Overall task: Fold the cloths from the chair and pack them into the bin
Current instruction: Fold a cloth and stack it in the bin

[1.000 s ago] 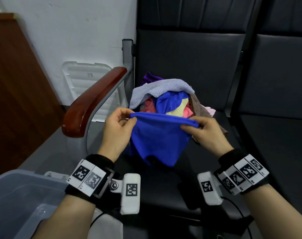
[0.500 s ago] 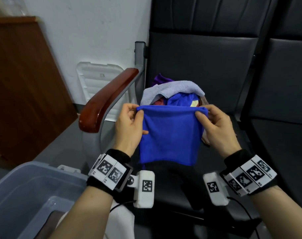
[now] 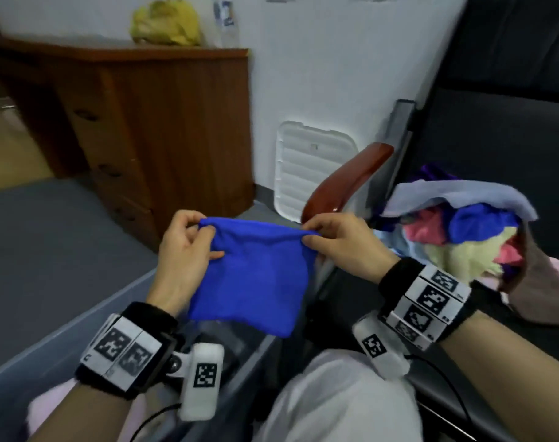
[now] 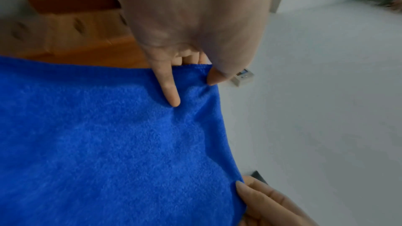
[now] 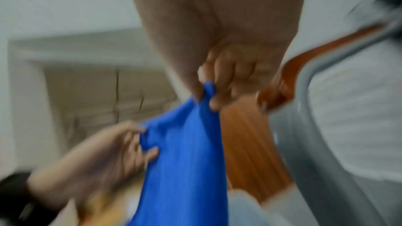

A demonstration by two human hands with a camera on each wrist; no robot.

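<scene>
Both hands pinching top corners of blue cloth (image 3: 256,275), left hand (image 3: 184,256), right hand (image 3: 342,247). Hanging just above bin (image 3: 80,327), nearer the left hand; likely lowering there next.

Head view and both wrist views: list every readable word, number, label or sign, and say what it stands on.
No readable text in any view.
Wrist bands: black-and-white square marker patterns only; tiny characters beside them, too small to read.
Wrist cameras: marker patterns only.
Bottle label on the wooden cabinet: too blurred to read.

Even indoor light; right-wrist view perhaps motion-blurred.
</scene>
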